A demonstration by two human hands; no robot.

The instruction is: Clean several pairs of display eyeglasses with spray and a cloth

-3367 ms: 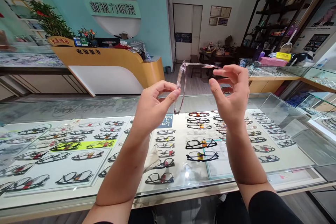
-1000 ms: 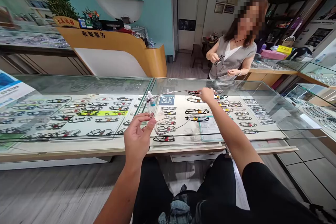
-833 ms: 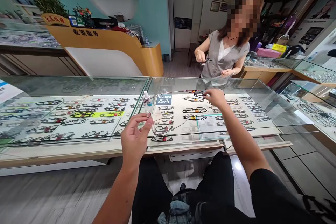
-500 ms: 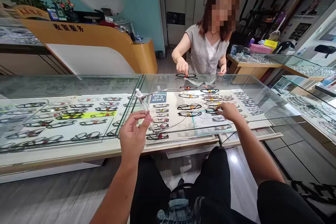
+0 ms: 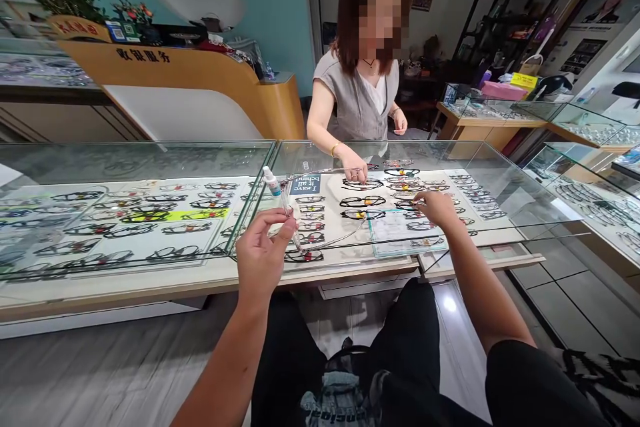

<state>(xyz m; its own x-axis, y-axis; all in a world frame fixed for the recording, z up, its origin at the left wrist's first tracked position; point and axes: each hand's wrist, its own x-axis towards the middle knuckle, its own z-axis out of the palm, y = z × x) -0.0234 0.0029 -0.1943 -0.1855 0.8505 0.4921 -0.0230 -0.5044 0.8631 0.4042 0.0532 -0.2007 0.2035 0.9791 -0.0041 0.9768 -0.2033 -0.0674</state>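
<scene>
My left hand (image 5: pixel 263 247) pinches a pair of clear-framed eyeglasses (image 5: pixel 345 238) by the front, raised above the glass counter, with the open temples reaching to the right. Behind its fingers stands a small white spray bottle (image 5: pixel 271 181). My right hand (image 5: pixel 437 209) has its fingertips closed on the end of a dark pair of eyeglasses (image 5: pixel 406 205) at the counter. Left of that pair are two black-framed eyeglasses (image 5: pixel 363 201) with orange tags. Across the counter, a co-worker's hand (image 5: pixel 354 165) is on another black pair (image 5: pixel 363 185).
The glass display counter (image 5: pixel 280 265) spans the view, with rows of eyeglasses (image 5: pixel 170 253) on the left. A blue sign (image 5: pixel 306 184) and a teal-edged sheet (image 5: pixel 395 245) lie among the frames. An open drawer (image 5: pixel 500 263) juts out at the right. My legs are below.
The co-worker has leaned in and lowered the black eyeglasses from the far edge to the row of frames. My hands hold nearly the same pose; the view has shifted slightly.
</scene>
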